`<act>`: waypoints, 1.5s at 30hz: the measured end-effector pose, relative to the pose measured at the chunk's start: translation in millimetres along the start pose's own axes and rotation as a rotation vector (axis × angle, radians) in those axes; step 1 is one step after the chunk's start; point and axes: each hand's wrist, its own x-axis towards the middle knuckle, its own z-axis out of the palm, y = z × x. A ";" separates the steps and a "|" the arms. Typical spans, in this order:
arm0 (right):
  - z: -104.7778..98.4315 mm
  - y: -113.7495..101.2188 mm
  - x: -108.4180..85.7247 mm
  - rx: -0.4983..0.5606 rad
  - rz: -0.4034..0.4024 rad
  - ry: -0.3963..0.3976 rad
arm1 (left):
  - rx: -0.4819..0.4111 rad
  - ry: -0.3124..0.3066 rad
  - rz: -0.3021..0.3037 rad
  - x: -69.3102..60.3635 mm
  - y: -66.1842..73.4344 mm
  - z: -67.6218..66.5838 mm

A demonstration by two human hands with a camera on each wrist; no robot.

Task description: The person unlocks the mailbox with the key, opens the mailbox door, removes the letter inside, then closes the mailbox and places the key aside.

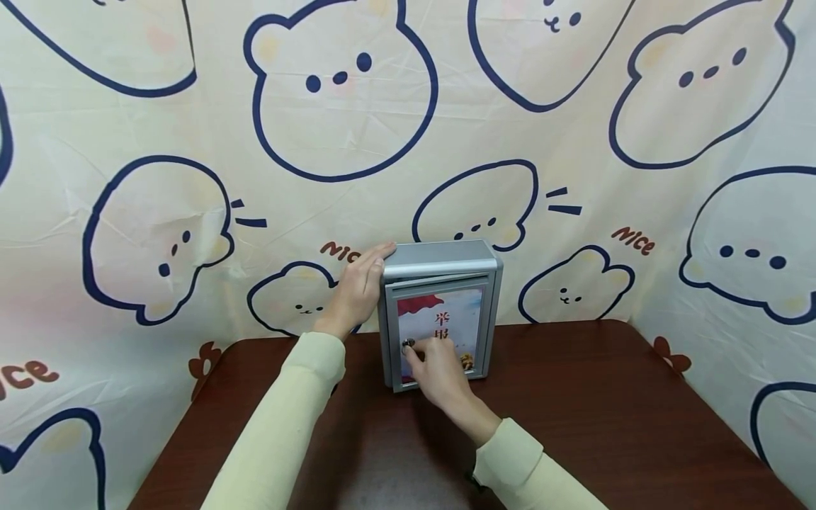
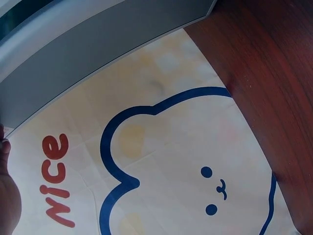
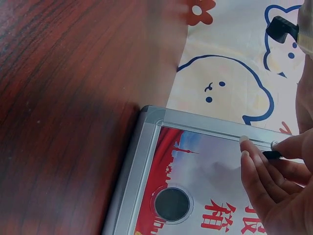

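A grey metal box (image 1: 441, 256) with a printed front panel (image 1: 468, 315) and red characters stands upright on the table. My left hand (image 1: 358, 287) holds the box at its upper left corner; only part of that hand (image 2: 9, 196) shows at the edge of the left wrist view. Low on the panel's left side, my right hand (image 1: 440, 370) pinches a small black-headed key (image 3: 272, 154) between thumb and fingers, at a silver lock (image 1: 408, 343). The fingers hide much of the lock. A round dark window (image 3: 171, 204) sits in the panel.
The dark brown wooden table (image 1: 574, 411) extends in front of the box and to both sides. Behind it hangs a pale cloth (image 1: 344, 127) with blue-outlined cartoon animals, which also runs along the left and right sides.
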 end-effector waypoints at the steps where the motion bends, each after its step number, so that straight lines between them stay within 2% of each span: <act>1: -0.2 -0.1 -0.4 -0.002 -0.001 -0.001 | -0.001 0.002 0.002 -0.1 0.2 -0.1; 19: -7.2 0.8 -11.3 0.027 -0.036 -0.024 | 0.003 0.002 -0.013 0.1 2.2 -0.8; 24: -8.6 1.4 -14.8 0.032 -0.048 -0.026 | 0.022 -0.008 -0.025 -0.2 1.3 -0.7; 36: -14.2 2.6 -20.1 0.055 -0.049 -0.031 | 0.057 -0.004 -0.001 2.0 0.7 -2.3; 45: -19.9 4.4 -27.4 0.039 -0.061 -0.032 | 0.080 -0.009 -0.019 0.7 -0.1 -0.9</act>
